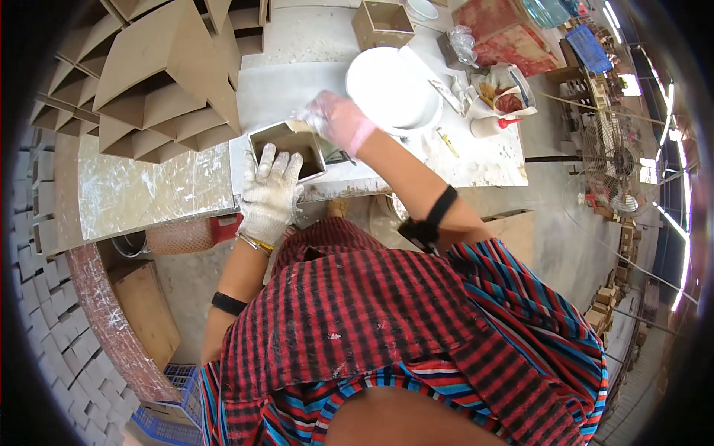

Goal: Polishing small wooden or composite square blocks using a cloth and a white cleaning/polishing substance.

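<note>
A small open-topped brown board box [290, 140] with a pale rim sits near the bench's front edge. My left hand [270, 186], in a whitish knitted glove, lies against its near left side, fingers stretched out and slightly spread over the rim. My right hand [341, 123] wears a pink glove smeared with white and is at the box's far right corner. Its fingers are closed and blurred; what they hold, if anything, I cannot make out. Just beyond that hand stands a large white round tub [393, 85], with a white-coated flat strip [424, 70] across its rim.
Stacked brown board boxes [160, 82] fill the bench's left. Another open box [382, 26] stands at the back. On the right are a white bottle with a red cap [492, 126], a bag-lined container [509, 89] and a yellow-handled tool [448, 143]. A fan [608, 160] stands farther right.
</note>
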A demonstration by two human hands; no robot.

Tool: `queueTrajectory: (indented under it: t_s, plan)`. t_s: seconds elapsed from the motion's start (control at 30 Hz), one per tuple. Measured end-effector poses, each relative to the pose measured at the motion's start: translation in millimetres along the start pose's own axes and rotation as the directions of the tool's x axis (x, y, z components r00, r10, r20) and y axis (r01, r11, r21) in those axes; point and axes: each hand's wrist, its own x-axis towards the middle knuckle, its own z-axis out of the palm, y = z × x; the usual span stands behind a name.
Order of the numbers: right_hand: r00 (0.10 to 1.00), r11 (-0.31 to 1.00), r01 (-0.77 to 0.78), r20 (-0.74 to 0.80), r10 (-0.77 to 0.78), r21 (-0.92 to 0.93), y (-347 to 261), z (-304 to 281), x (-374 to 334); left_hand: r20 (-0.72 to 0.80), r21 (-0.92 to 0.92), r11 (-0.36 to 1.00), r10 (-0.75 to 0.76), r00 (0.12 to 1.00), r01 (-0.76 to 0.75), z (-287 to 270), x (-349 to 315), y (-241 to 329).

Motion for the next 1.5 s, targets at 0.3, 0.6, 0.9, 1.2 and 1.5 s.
queueTrajectory:
  t_s: [0.3,0.6,0.9,1.2,1.5]
  plan:
    - [0.966,0.92,-0.236,0.178,0.188,0.312,-12.1,-0.4,-51.4,0.117,0.273,0.962,-0.067,0.991,0.033,24.4,4.6,-0.8]
    - [0.918,0.896,-0.339,0.311,0.247,0.287,-26.5,-38.1,18.1,0.047,0.013,0.999,-0.031,0.998,0.03,15.8,2.5,-2.4]
    - [0.912,0.934,0.06,0.401,0.092,-0.352,44.5,-17.5,37.5,0.122,0.089,0.993,-0.09,0.988,0.08,13.2,3.4,0.9]
    - [0.872,0.948,0.317,0.391,-0.294,0.005,-29.6,48.5,68.8,0.067,-0.001,0.998,-0.066,0.996,0.066,3.7,5.2,2.0]
    - [0.864,0.945,-0.045,0.462,0.2,-0.324,-8.4,-27.5,70.2,0.072,-0.056,0.995,-0.077,0.994,0.081,3.1,3.4,2.4]
